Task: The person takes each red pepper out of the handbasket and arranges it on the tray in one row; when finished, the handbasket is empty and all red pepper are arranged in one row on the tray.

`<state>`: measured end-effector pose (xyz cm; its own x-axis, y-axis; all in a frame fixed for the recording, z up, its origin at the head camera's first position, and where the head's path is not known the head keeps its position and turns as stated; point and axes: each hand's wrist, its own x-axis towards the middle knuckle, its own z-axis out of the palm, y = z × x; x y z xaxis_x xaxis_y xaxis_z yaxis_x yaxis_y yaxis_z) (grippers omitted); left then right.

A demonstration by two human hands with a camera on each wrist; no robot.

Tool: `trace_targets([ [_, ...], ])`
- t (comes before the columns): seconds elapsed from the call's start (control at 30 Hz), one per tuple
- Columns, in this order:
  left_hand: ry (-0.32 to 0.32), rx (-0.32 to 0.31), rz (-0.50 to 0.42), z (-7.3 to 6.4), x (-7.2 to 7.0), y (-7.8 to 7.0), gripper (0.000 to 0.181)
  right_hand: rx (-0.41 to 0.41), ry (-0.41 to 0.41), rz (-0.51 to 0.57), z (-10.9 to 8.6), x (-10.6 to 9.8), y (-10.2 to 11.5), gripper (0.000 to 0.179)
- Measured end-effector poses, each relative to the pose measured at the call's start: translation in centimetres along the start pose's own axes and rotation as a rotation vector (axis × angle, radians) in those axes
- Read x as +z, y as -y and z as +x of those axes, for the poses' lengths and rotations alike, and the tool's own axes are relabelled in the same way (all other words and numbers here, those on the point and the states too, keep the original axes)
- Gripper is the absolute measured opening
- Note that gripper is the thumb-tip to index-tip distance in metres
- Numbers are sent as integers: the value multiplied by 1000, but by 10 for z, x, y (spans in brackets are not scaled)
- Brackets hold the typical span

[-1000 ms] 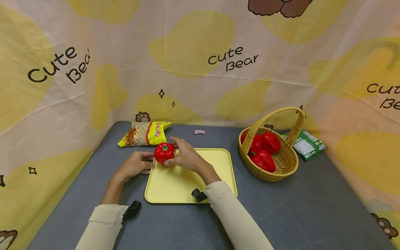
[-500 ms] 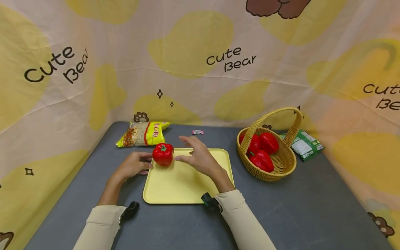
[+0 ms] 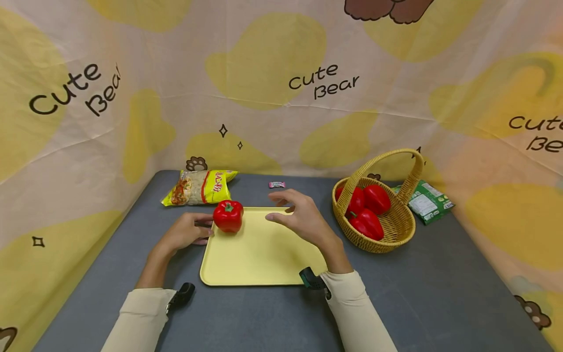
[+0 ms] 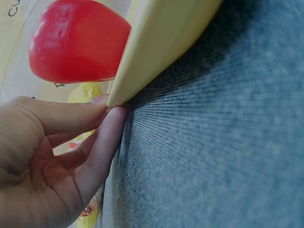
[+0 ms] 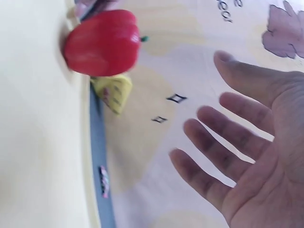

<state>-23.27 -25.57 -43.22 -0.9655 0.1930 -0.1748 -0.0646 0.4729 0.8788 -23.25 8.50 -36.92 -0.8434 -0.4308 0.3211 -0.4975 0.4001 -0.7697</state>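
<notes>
On the yellow tray (image 3: 259,259), at its far left corner, we have a roundish red pepper (image 3: 228,216), stem up. Just left, our nearer left hand (image 3: 186,232) pinches the rim; our right hand (image 3: 305,218) hangs well right, fingers relaxed, holding nothing.

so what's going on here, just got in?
A person's left hand pinches the left edge of a yellow tray. One red pepper sits on that tray, near its far left corner. The right hand is over the tray's right part, fingers apart from the pepper and holding nothing. Three more red peppers are in the wicker basket to the right.
</notes>
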Motion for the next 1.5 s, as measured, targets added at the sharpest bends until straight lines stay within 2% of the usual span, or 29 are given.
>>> trace_targets([
  [0.43,7,7,3,1,0,-1,55,116,13,15,-31,-78,6,48],
  [0.63,7,6,-9,0,0,-1,54,163,-13,-31,-48,-110,-2,47],
  [0.83,7,5,-11,1,1,0,54,236,-58,-18,-66,-136,-15,46],
  [1.0,8,7,-7,1,1,-1,54,322,-107,-27,-81,-153,-30,50],
  [1.2,10,9,-3,0,1,-3,54,391,-128,-30,-94,-166,-54,62],
  [1.33,9,9,-4,0,1,-3,53,431,-110,-27,-98,-171,-65,69],
  [1.5,14,12,-16,1,0,-1,52,505,-37,-54,-98,-171,-83,76],
])
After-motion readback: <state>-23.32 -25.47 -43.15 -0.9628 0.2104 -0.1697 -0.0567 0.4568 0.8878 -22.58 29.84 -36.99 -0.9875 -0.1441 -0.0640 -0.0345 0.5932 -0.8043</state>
